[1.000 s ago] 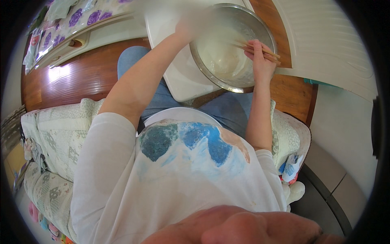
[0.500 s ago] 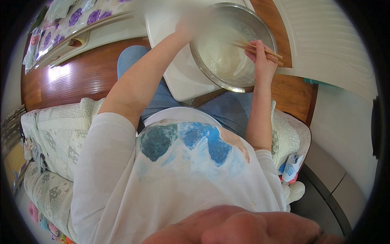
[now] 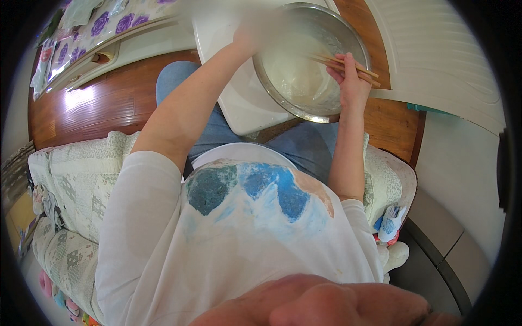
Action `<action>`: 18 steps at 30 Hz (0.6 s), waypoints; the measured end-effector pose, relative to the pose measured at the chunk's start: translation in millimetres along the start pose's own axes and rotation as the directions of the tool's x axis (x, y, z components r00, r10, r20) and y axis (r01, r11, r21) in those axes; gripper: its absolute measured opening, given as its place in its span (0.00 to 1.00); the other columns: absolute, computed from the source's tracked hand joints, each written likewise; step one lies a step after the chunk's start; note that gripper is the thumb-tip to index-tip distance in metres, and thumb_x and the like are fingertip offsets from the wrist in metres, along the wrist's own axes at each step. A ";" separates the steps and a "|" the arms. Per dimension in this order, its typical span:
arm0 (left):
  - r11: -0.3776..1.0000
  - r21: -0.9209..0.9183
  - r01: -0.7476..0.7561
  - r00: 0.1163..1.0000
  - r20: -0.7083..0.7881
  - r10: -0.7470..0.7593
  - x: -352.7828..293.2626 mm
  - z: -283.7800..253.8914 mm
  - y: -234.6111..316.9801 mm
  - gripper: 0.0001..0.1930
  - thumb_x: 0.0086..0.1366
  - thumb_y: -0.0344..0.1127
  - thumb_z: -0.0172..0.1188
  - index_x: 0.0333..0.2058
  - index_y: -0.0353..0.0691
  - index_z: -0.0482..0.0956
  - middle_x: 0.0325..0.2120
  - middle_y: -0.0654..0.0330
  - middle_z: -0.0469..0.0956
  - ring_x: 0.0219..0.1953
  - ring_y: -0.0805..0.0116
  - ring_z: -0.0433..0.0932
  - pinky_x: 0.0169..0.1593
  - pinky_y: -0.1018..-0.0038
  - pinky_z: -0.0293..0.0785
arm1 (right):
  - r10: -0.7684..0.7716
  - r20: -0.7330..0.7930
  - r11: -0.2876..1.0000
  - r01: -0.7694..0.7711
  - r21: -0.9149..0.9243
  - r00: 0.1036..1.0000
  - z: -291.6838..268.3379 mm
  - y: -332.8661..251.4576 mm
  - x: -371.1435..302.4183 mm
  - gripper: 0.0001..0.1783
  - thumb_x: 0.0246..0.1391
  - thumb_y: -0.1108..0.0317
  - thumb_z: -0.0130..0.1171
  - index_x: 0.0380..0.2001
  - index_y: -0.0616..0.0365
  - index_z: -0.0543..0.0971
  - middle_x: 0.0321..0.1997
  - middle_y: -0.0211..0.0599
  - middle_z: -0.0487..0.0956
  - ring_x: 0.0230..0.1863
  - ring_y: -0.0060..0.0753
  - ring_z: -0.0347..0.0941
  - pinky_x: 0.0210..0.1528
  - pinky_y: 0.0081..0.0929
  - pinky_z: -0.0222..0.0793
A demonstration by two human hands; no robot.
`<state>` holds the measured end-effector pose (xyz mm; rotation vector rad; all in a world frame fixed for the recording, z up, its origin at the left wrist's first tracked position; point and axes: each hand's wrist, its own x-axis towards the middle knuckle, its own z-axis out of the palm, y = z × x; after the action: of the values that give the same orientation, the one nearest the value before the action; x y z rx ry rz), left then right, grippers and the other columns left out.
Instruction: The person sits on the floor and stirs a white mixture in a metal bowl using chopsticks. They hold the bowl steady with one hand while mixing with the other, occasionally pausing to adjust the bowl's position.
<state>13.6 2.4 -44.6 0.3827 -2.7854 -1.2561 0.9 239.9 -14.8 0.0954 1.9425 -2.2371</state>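
Note:
A wide metal bowl [image 3: 272, 96] rests on a white, smooth-topped surface [image 3: 239, 111] in front of my knees. Inside it lies a pale, creamy, wet mixture [image 3: 299, 79], with whitish smears up the bowl's right wall. My right hand [image 3: 352, 81] is closed around a pair of wooden chopsticks [image 3: 367, 72] at the bowl's right side, their tips pointing left over the mixture. At the bowl's upper left is my left hand [image 3: 247, 41]. A grey blur covers its fingers, so I cannot see whether it touches the rim or holds anything.
A table with a purple-flowered cover [image 3: 122, 23] stands at the far left, with plastic bags on it. A white ribbed panel [image 3: 435, 49] is close on the right. I sit on a sofa with a patterned quilted cover [image 3: 76, 174]. Brown wooden flooring [image 3: 103, 111] shows at left.

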 end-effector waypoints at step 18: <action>0.922 0.284 -0.263 0.875 -0.332 0.352 -51.0 -27.4 16.2 0.11 0.55 0.41 0.57 0.34 0.44 0.79 0.32 0.58 0.76 0.37 0.59 0.74 0.39 0.65 0.71 | 0.020 -0.067 1.000 -0.019 0.008 0.998 -2.0 -4.6 2.6 0.16 0.57 0.62 0.54 0.31 0.69 0.77 0.30 0.44 0.78 0.30 0.34 0.78 0.30 0.24 0.78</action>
<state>64.0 5.4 -12.0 0.1543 -2.5275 -0.7020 -2.7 242.3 -11.0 0.1918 1.9575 -2.2568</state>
